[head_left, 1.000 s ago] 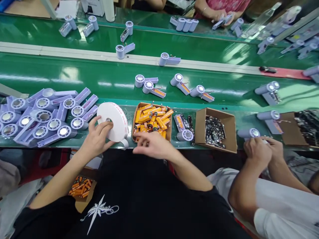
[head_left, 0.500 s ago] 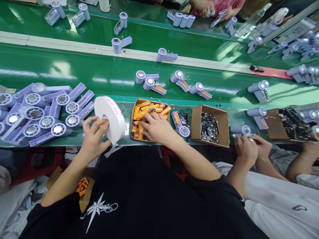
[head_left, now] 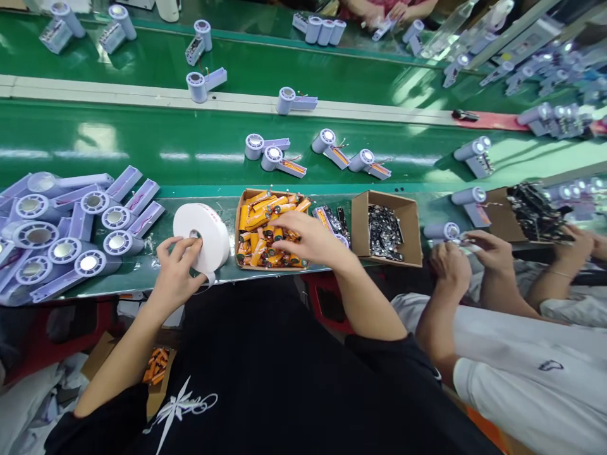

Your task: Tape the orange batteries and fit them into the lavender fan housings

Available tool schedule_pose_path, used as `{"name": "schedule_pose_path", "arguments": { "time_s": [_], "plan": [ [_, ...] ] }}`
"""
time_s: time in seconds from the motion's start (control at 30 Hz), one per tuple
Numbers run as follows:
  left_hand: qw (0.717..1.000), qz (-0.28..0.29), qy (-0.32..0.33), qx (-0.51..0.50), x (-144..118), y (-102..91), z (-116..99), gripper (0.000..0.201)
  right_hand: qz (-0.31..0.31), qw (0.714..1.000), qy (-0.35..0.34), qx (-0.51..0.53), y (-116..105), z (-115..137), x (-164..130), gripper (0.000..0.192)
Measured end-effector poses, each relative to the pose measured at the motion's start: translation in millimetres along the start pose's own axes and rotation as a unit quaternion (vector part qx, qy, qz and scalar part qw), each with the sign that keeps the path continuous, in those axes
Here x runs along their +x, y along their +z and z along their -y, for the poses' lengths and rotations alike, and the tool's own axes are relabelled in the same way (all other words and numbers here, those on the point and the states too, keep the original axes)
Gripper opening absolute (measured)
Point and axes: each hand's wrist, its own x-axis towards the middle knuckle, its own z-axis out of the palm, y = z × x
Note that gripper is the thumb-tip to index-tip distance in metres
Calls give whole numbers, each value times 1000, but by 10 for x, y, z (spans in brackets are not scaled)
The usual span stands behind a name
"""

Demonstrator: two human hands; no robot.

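Left hand (head_left: 176,273) fingers grasping white tape roll (head_left: 202,235), right hand (head_left: 306,237) fingers pinching orange batteries (head_left: 265,229) at 3 o'clock of roll, cardboard box (head_left: 240,215)

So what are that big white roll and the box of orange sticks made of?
The white roll under the left hand looks like matte paper-backed tape, wound in layers. The box looks like plain brown cardboard with raw edges. The orange cylinders wear glossy, probably plastic, sleeves.
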Motion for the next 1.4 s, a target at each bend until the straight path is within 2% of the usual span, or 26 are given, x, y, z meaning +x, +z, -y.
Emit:
{"name": "schedule_pose_path", "arguments": {
  "time_s": [0.07,0.13,0.27,0.33,0.4,0.5,0.57,0.63,0.73,0.8,0.87,0.93,1.0,1.07,1.13,1.2,1.3,1.4],
  "plan": [
    [1000,0,0,2,-10,-11,12,65,-7,1000,4,7,-159,-154,-109,41],
    [1000,3,2,7,-16,-10,16,65,2,999,42,-20,-201,-255,-181,36],
    [1000,16,-1,12,8,32,-8,68,5,988,154,-2,11,-275,-141,36],
    [1000,24,-5,12,40,45,-40,69,-7,984,173,32,91,-254,-106,44],
    [1000,26,-2,14,78,41,-79,70,-48,983,164,69,72,-244,-119,45],
    [1000,18,19,15,133,16,-136,69,-160,968,144,127,-73,-255,-216,43],
    [999,13,32,14,166,7,-163,68,-186,965,143,115,-133,-271,-281,43],
    [999,11,40,13,191,12,-182,67,-146,975,158,48,-97,-291,-321,37],
    [999,14,44,8,204,37,-193,68,-71,984,160,-22,95,-316,-343,29],
    [999,17,43,5,199,55,-190,68,-79,986,144,-9,220,-322,-341,27],
    [999,20,37,4,198,69,-181,68,-127,981,147,-15,273,-329,-317,30],
    [999,25,32,7,207,77,-170,67,-152,971,171,-69,245,-352,-264,38],
    [999,31,33,12,227,79,-165,67,-115,969,178,-126,168,-397,-194,41],
    [999,36,36,13,247,78,-171,67,-66,976,153,-137,82,-455,-137,34],
    [999,36,36,13,254,74,-185,68,-58,988,113,-83,9,-501,-120,27],
    [999,32,35,12,246,67,-201,68,-103,990,93,30,-44,-506,-146,23],
    [999,30,34,7,228,49,-222,68,-207,954,90,197,-77,-395,-209,36],
    [999,41,32,11,233,17,-240,70,-297,905,73,295,-28,-180,-213,42]
  ]
}}
